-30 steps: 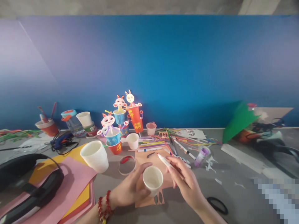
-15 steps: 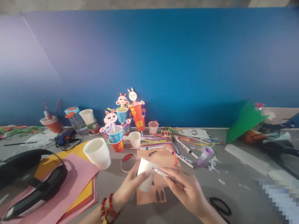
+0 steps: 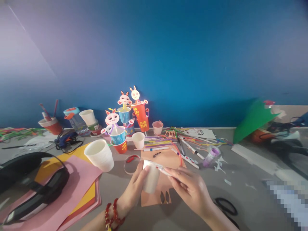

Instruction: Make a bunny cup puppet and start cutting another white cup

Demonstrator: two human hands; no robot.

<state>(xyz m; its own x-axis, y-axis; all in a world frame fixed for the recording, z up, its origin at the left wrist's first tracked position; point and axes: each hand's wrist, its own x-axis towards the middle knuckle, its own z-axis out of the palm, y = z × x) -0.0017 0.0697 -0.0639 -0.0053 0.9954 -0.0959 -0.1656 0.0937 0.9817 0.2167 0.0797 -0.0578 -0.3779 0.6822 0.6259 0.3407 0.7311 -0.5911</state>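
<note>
Left hand curled around white cup, lower centre of frame. Right hand just right of cup, pinching white marker, tip near cup's upper edge. Black headphones at lower left.

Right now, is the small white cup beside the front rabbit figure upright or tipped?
Upright: the small white cup stands with its open rim upward.

Probably yellow 囍 on red cup
</note>
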